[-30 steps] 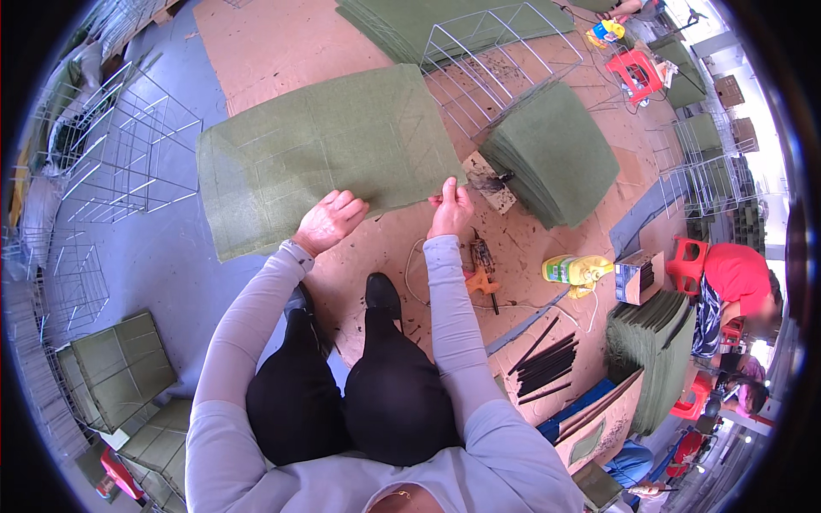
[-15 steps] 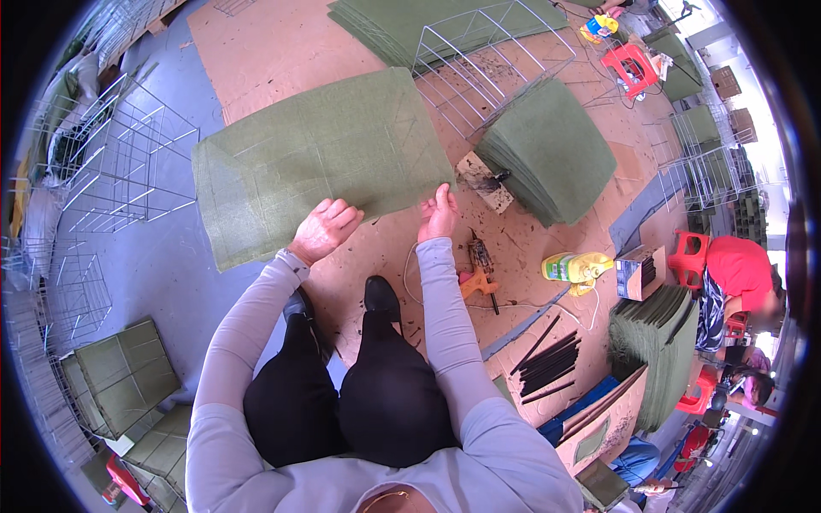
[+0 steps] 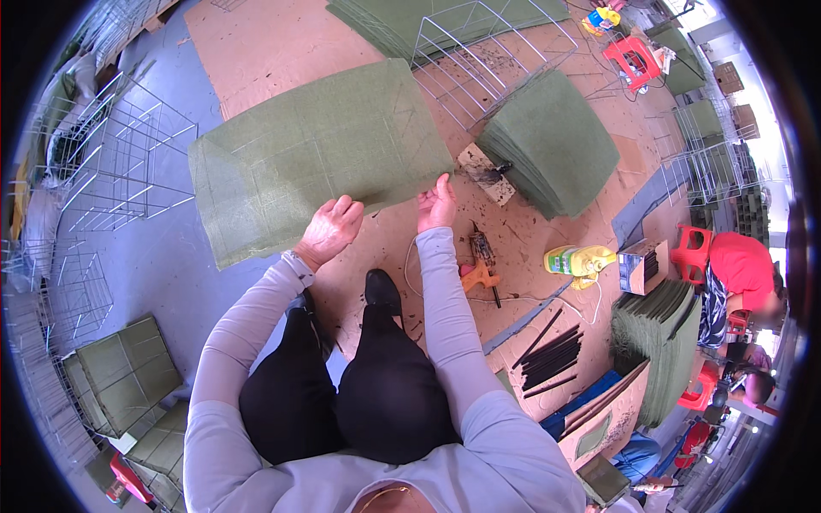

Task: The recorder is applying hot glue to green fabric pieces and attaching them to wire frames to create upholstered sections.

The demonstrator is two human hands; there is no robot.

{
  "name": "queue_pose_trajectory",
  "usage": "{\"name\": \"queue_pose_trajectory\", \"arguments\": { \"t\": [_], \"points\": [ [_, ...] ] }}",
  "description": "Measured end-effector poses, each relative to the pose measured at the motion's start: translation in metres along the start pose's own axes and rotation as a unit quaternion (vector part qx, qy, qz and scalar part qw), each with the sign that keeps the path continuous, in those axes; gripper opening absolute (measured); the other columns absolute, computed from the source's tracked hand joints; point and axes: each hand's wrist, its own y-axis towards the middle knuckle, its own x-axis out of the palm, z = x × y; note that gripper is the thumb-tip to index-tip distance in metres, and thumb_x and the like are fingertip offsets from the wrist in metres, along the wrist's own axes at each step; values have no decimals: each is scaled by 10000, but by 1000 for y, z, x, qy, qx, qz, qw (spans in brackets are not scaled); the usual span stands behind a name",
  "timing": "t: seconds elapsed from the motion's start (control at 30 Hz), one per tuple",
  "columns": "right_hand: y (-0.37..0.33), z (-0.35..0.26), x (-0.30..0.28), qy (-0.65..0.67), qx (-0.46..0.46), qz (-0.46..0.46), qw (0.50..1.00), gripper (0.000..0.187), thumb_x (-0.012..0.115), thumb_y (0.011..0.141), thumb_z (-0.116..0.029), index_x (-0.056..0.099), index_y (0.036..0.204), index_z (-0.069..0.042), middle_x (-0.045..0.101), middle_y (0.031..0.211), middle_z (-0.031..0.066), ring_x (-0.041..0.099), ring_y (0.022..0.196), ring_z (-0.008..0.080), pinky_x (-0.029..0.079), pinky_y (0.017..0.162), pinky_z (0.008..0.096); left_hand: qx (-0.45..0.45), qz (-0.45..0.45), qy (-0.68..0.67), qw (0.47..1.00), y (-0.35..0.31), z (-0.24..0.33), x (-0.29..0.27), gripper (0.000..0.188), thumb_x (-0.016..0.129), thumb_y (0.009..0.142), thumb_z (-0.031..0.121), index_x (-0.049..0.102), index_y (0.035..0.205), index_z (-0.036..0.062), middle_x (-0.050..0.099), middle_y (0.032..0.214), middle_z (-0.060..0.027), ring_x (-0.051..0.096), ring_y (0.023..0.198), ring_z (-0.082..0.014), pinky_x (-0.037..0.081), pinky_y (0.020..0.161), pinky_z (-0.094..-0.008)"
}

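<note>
In front of my knees lies a large green fabric sheet [image 3: 316, 154], with straight wire-like lines showing through it. My left hand [image 3: 332, 229] is closed at its near edge, fingers curled over the fabric. Close to the sheet's near right corner, my right hand [image 3: 438, 205] pinches the edge between thumb and fingers. What lies under the cloth at both grips is hidden. Right of my right hand are a small stained board [image 3: 487, 175] with a dark tool on it and a stack of green sheets [image 3: 560, 141]. An orange-handled glue gun [image 3: 481, 278] lies nearer my feet.
Wire frames [image 3: 128, 162] stand at the left, and another wire frame [image 3: 492, 60] lies beyond the sheet. At the right are a yellow bottle [image 3: 580, 260], black sticks [image 3: 549, 357], a white cord and a red stool [image 3: 633, 62]. A person in red [image 3: 742, 272] sits farther right.
My right hand has shifted slightly away from me along with the sheet's right end. My left hand stays at the near edge with hardly any movement.
</note>
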Motion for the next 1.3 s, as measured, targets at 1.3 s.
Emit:
{"name": "queue_pose_trajectory", "arguments": {
  "t": [1.3],
  "points": [
    [21,4,-17,5,11,-73,997,153,615,863,-271,601,873,-119,595,771,-34,495,629,69,373,562,223,-118,38,-69,990,31,-8,6,210,623,792,235,468,768,96,497,623,-38,554,565,-198,441,458,-329]
  ]
}}
